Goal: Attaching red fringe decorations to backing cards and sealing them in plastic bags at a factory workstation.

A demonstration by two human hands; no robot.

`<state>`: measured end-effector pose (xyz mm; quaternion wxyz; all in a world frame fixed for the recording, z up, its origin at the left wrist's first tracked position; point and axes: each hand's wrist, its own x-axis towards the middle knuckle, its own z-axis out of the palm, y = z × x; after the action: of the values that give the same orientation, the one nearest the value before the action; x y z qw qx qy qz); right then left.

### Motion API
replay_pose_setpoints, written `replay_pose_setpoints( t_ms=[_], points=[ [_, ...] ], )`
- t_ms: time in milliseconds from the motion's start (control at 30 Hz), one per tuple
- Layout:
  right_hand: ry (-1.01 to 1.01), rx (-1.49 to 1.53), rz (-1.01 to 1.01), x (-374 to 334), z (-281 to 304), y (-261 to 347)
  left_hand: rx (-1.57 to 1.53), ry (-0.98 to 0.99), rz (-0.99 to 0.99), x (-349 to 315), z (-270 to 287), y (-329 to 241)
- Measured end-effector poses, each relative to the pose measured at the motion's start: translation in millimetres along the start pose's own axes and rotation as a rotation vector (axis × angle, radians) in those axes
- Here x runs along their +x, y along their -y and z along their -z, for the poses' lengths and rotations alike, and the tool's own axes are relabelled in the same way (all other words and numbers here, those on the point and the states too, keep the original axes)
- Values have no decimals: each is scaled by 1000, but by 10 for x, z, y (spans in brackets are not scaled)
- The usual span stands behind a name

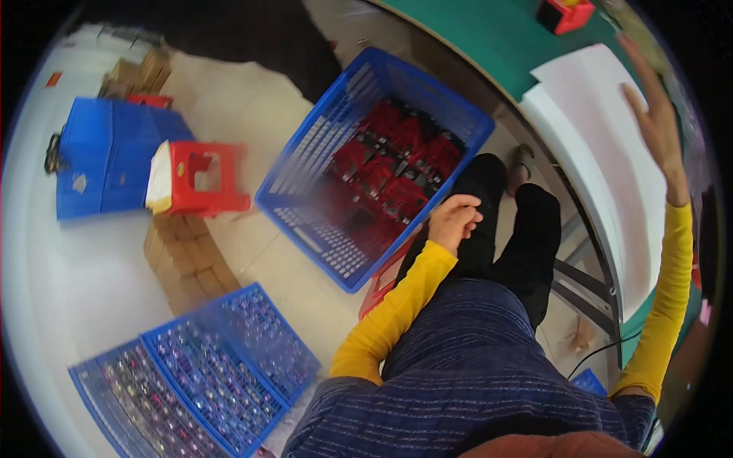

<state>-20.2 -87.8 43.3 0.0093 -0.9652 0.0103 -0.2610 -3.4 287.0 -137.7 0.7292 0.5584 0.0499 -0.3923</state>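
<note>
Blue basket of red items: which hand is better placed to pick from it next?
Left, probably. The left hand is loosely curled at the rim of the blue basket, beside the red items. The right hand is open, raised over the white sheets on the table.

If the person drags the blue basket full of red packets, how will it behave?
The blue basket probably flexes slightly, since its walls are thin lattice. It likely feels heavy, as red packets fill it. It should slide rather than tip, being wide and low.
</note>
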Motion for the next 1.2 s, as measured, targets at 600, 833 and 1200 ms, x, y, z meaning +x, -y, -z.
replay_pose_setpoints(
  t_ms=[600,833,1200],
  points=[
    [260,-235,258,156,-799,931,1103,-259,-257,419,646,881],
    [268,-164,305,245,-713,914,808,-378,-241,615,1121,1094],
    [461,-202,253,263,-521,918,726,-669,256,1615,2117,1640]
  ],
)
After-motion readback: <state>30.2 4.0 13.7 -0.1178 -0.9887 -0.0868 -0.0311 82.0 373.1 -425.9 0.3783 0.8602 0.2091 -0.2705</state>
